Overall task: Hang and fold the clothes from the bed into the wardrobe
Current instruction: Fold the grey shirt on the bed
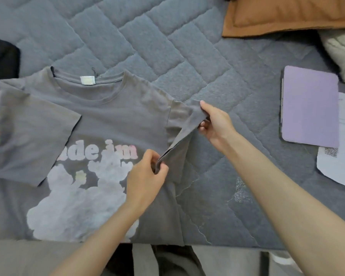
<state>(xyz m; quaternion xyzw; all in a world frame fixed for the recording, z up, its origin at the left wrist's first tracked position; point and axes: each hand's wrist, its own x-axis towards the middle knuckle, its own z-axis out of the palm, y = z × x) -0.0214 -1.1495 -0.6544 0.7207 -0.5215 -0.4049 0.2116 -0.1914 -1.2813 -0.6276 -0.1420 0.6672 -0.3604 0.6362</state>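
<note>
Pinching the near corner of the sleeve (179, 134), my left grip (145, 176) has thumb and fingers curled on the cloth. My right grip (213, 124) pinches the sleeve's outer end, so it is stretched taut between both. The grey T-shirt (112, 116) lies flat, print up, on the quilted bed (147, 36), its other sleeve folded inward. To the right sits a purple tablet case (310, 106) on paper (339, 162); farthest, an orange cushion (287, 14).

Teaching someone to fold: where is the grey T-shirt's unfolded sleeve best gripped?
Pinch the sleeve at its hem's two corners, from the outer side, as left hand and right hand do: that edge lies free beyond the T-shirt body.
</note>
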